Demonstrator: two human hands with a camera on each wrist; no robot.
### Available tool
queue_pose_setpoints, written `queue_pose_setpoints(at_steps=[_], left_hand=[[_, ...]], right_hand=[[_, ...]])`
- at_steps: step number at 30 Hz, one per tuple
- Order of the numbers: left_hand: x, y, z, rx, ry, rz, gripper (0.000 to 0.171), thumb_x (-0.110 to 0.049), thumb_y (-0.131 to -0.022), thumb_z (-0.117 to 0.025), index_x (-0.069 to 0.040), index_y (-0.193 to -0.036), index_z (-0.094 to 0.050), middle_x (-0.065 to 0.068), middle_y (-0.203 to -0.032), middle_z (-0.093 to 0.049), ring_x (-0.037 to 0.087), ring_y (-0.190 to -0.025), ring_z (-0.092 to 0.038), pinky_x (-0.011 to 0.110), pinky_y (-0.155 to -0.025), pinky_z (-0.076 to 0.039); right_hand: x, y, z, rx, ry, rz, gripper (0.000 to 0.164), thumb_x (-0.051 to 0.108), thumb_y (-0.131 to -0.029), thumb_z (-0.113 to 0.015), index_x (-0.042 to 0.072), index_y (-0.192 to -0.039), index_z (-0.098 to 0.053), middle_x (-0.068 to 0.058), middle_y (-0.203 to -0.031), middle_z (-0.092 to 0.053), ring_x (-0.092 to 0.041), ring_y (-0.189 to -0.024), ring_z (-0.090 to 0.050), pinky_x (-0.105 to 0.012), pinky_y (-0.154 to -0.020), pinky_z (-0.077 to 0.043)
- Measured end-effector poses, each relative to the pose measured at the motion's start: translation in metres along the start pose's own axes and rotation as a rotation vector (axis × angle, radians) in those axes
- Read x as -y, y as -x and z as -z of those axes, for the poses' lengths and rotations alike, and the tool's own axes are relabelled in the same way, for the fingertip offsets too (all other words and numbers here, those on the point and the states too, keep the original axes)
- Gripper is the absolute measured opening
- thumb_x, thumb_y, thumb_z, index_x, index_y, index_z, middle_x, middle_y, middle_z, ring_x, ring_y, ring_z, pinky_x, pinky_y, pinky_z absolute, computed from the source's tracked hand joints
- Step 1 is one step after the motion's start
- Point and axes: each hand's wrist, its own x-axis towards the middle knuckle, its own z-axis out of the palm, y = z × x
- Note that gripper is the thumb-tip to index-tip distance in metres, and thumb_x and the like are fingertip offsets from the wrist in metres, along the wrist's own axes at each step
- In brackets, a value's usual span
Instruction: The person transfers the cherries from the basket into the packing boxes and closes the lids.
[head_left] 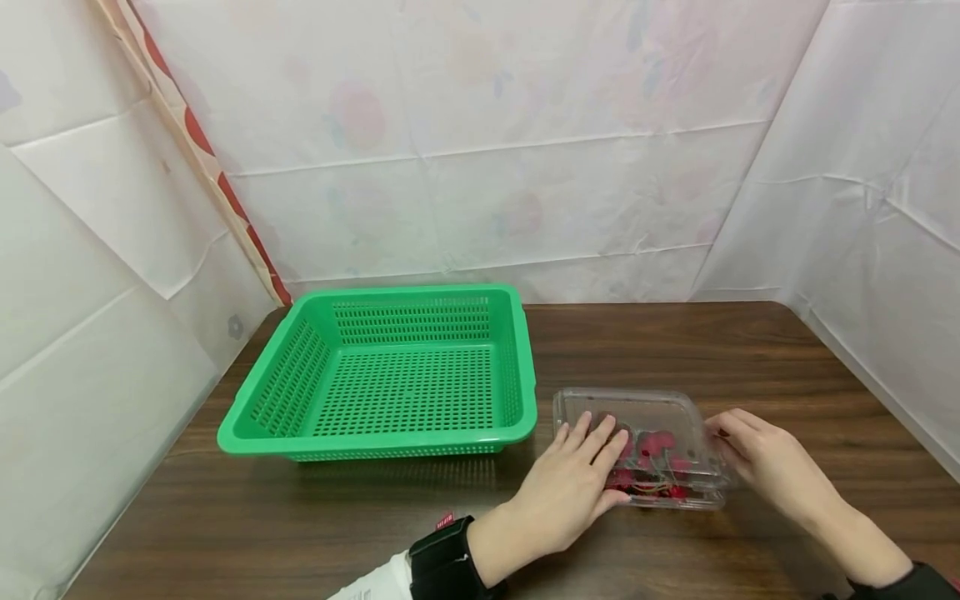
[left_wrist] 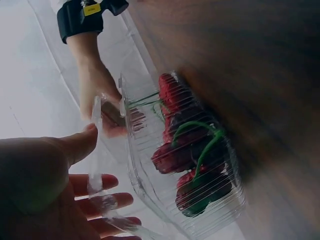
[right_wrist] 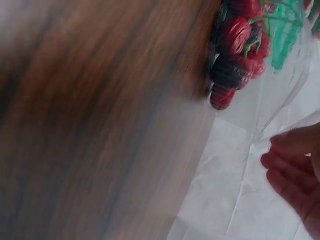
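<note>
A clear plastic box [head_left: 678, 408] with a hinged-looking lid stands on the table. Inside it lie red and dark fruits [left_wrist: 195, 160] with green stems. My left hand [head_left: 567, 483] rests on the lid's left part with its fingers spread and fairly straight. Between the lid edge [left_wrist: 95, 165] and the box's rim a gap shows in the left wrist view. At the box's right side, my right hand [head_left: 776, 462] pinches the plastic edge with bent fingers. The right fingertips [right_wrist: 277, 142] meet a corner of the plastic in the right wrist view.
A green perforated plastic basket [head_left: 525, 375] stands to the left of the box. Both are on a dark wooden table [head_left: 660, 342]. White patterned sheets [head_left: 480, 208] hang behind and along both sides.
</note>
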Motion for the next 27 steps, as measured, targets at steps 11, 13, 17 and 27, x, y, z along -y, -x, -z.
queue_pose_setpoints(at_steps=[11, 13, 17, 27], left_hand=[[-0.005, 0.004, -0.006, 0.022, -0.097, -0.023, 0.062, -0.045, -0.084, -0.054, -0.012, -0.134, -0.039, 0.007, -0.138, -0.035, 0.026, -0.125, -0.032, 0.036, -0.097, -0.032], [-0.005, 0.003, -0.006, 0.027, -0.106, -0.017, 0.062, -0.043, -0.082, -0.058, -0.013, -0.134, -0.039, 0.006, -0.137, -0.035, 0.026, -0.125, -0.033, 0.035, -0.097, -0.032], [-0.006, 0.003, -0.008, 0.043, -0.091, -0.004, 0.062, -0.04, -0.082, -0.059, -0.014, -0.135, -0.039, 0.005, -0.138, -0.035, 0.026, -0.125, -0.032, 0.035, -0.097, -0.032], [-0.007, 0.003, -0.01, 0.025, -0.093, 0.0, 0.061, -0.039, -0.082, -0.059, -0.014, -0.134, -0.039, 0.006, -0.137, -0.036, 0.027, -0.125, -0.033, 0.036, -0.096, -0.033]], right_hand=[[0.026, 0.004, 0.023, 0.142, -0.122, -0.447, 0.015, 0.001, -0.071, -0.07, 0.006, -0.083, -0.061, 0.003, -0.071, -0.061, 0.003, -0.059, -0.052, -0.02, -0.048, -0.044], [0.028, 0.006, 0.027, 0.236, -0.196, -0.538, 0.015, 0.009, -0.076, -0.068, 0.003, -0.088, -0.06, 0.0, -0.076, -0.062, 0.001, -0.06, -0.054, -0.02, -0.049, -0.045], [0.028, 0.011, 0.034, 0.419, -0.411, -0.682, 0.027, 0.013, -0.085, -0.06, -0.009, -0.1, -0.054, -0.009, -0.085, -0.061, -0.004, -0.063, -0.059, -0.024, -0.05, -0.048], [0.011, 0.028, 0.029, 0.586, -0.903, -0.586, 0.035, 0.002, -0.092, -0.042, -0.029, -0.107, -0.032, -0.013, -0.091, -0.059, -0.011, -0.071, -0.059, -0.033, -0.057, -0.05]])
